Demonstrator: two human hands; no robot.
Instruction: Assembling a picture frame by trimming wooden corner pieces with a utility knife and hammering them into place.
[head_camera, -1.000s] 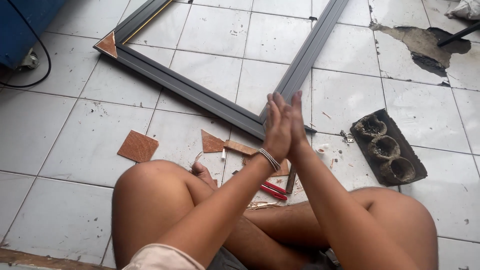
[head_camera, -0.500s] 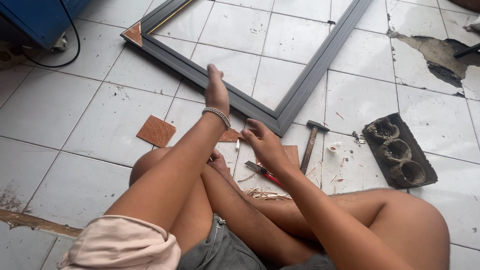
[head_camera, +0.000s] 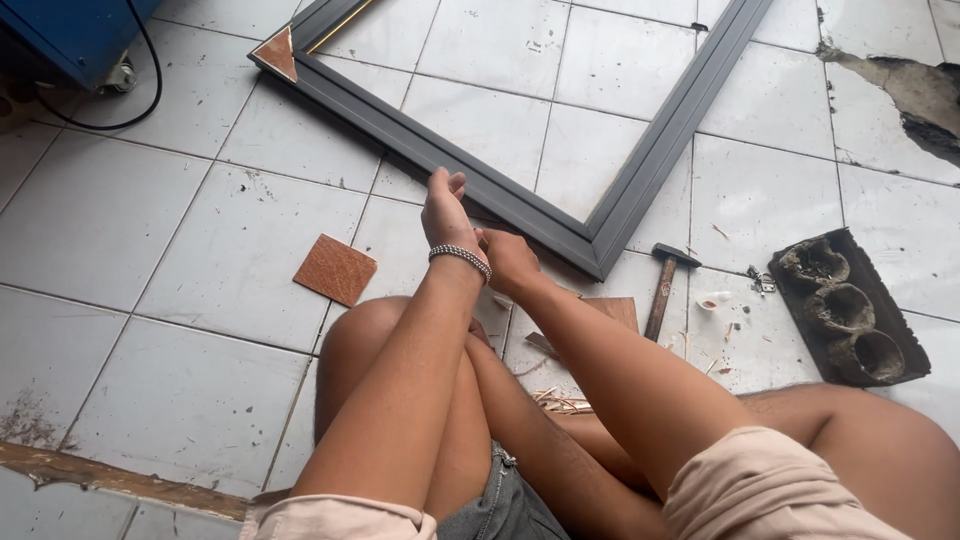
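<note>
The dark grey frame (head_camera: 520, 195) lies flat on the white tiled floor (head_camera: 200, 240), its near rail running on a slant from a corner capped by a brown triangular piece (head_camera: 277, 52) at upper left down to a mitred corner at centre right. Both arms stretch forward over the person's folded legs. The left hand (head_camera: 443, 210), with a beaded bracelet (head_camera: 461, 259) at the wrist, is raised with its fingers loosely curled and rests against or just above the near rail; whether it grips the rail cannot be told. The right hand (head_camera: 510, 260) sits just beside it, close to the left wrist, curled into a loose fist near the rail's lower edge; what it holds, if anything, is hidden. A hammer (head_camera: 664, 283) lies near the mitred corner. A square brown board (head_camera: 335, 269) lies on the floor to the left of the knees. A dark tray with three round hollows (head_camera: 848, 309) rests at right.
</note>
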